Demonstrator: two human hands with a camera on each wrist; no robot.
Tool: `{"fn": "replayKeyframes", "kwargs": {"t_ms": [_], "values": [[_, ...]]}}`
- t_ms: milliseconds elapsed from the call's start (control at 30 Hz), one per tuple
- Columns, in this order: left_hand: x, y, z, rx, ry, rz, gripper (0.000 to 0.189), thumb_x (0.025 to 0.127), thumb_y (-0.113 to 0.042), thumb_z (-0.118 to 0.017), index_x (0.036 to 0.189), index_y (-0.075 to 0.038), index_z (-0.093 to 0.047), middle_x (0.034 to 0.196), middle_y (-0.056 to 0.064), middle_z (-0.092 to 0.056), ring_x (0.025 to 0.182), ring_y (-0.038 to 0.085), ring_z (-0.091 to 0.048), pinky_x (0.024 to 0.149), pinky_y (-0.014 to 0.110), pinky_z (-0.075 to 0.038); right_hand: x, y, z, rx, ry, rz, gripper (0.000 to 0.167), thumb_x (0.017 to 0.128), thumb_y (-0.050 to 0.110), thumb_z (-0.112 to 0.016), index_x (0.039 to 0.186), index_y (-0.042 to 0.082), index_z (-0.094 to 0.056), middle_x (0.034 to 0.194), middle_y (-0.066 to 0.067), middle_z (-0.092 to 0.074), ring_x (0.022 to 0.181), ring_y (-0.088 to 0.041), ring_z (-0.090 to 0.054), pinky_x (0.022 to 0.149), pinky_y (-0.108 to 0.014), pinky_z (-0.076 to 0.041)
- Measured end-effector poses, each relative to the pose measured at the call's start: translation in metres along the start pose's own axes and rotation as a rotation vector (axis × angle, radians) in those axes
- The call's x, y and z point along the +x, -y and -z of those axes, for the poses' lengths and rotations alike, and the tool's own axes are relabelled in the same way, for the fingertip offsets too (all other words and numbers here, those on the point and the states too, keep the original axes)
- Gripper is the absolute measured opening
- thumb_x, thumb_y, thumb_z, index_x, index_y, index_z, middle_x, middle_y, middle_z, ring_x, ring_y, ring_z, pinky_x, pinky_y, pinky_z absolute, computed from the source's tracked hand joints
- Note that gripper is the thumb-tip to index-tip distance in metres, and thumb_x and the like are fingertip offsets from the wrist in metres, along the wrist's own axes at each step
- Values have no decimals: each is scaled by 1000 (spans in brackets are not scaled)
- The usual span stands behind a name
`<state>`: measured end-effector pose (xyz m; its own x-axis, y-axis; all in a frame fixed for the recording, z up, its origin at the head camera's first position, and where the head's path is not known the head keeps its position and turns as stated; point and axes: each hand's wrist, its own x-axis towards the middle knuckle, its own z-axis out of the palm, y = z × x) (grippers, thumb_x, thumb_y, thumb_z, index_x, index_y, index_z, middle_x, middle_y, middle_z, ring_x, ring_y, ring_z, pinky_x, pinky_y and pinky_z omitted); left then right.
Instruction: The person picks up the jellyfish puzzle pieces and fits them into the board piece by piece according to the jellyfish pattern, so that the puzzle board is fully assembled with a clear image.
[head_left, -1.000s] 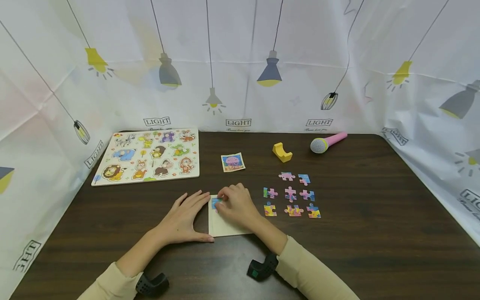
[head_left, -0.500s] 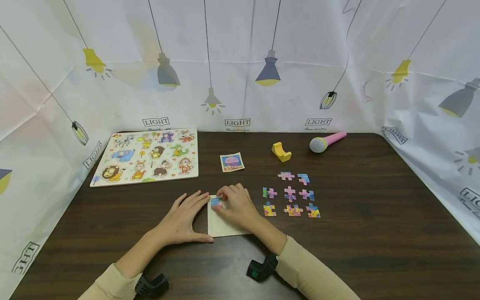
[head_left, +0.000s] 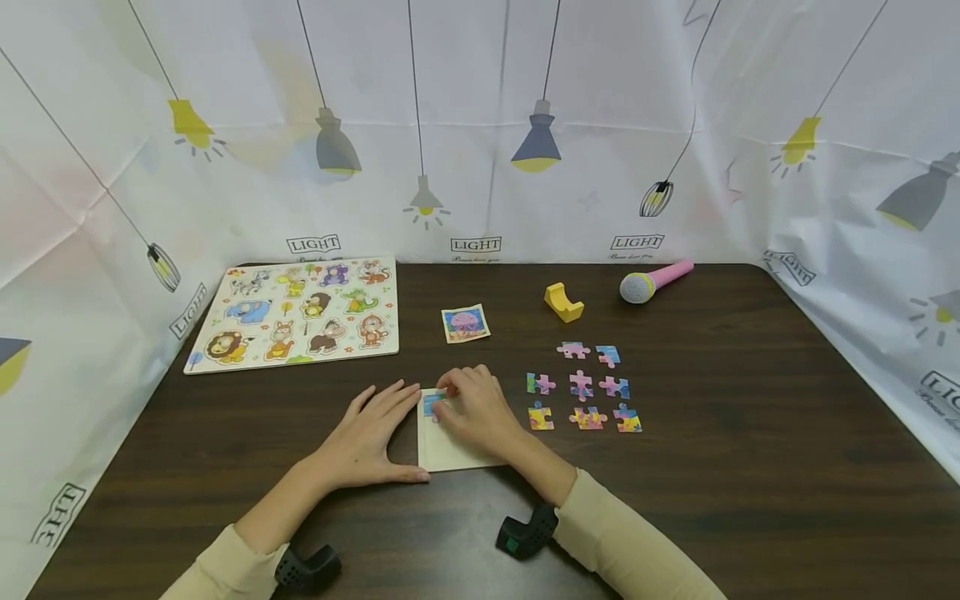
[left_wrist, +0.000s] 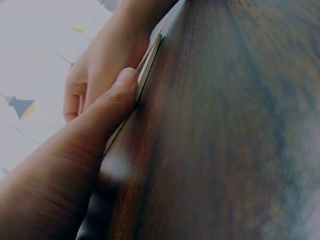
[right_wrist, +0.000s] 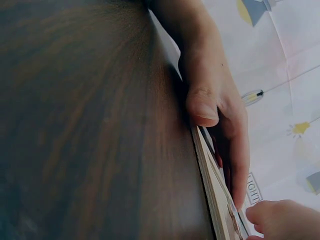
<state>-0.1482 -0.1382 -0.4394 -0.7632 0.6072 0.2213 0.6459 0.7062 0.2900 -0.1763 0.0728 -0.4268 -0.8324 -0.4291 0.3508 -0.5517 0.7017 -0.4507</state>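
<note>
A pale square puzzle board (head_left: 457, 457) lies on the dark table before me. My left hand (head_left: 369, 437) spreads along its left side; the fingertips touch the upper left corner and the thumb touches the lower left one. Over the board, my right hand (head_left: 480, 412) pinches a blue jigsaw piece (head_left: 431, 405) in the upper left corner of the frame. Its fingers hide part of the piece and much of the board's right side. In the left wrist view, the left thumb lies against the board edge (left_wrist: 148, 62). The right wrist view shows the board's layered edge (right_wrist: 212, 185).
Several loose jigsaw pieces (head_left: 581, 387) lie in rows right of the board. Behind it is a small jellyfish picture card (head_left: 466, 323). An animal puzzle board (head_left: 296, 312) stands back left; a yellow curved block (head_left: 563, 303) and a toy microphone (head_left: 655, 282) lie back right.
Both hands stay at the board in nearly the same place. The right fingers shift slightly over the blue jigsaw piece; the loose pieces have not moved.
</note>
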Motion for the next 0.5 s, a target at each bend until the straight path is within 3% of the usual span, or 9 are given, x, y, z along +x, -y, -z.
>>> {"fn": "replayKeyframes", "kwargs": {"t_ms": [333, 500], "values": [[1, 0, 0, -51, 19, 65, 84, 83, -67, -43, 144, -9, -31, 147, 4, -30, 136, 19, -21, 106, 51, -11, 6, -3, 24, 59, -33, -29, 17, 81, 11, -69, 96, 7, -63, 86, -4, -60, 87, -21, -45, 77, -36, -37], [1, 1, 1, -96, -39, 48, 69, 88, -53, -50, 141, -10, -37, 144, 6, -36, 134, 21, -26, 105, 52, -15, 6, -11, 36, 90, -50, -60, 17, 81, 8, -68, 97, 6, -63, 85, -4, -59, 88, -22, -45, 78, -37, -37]]}}
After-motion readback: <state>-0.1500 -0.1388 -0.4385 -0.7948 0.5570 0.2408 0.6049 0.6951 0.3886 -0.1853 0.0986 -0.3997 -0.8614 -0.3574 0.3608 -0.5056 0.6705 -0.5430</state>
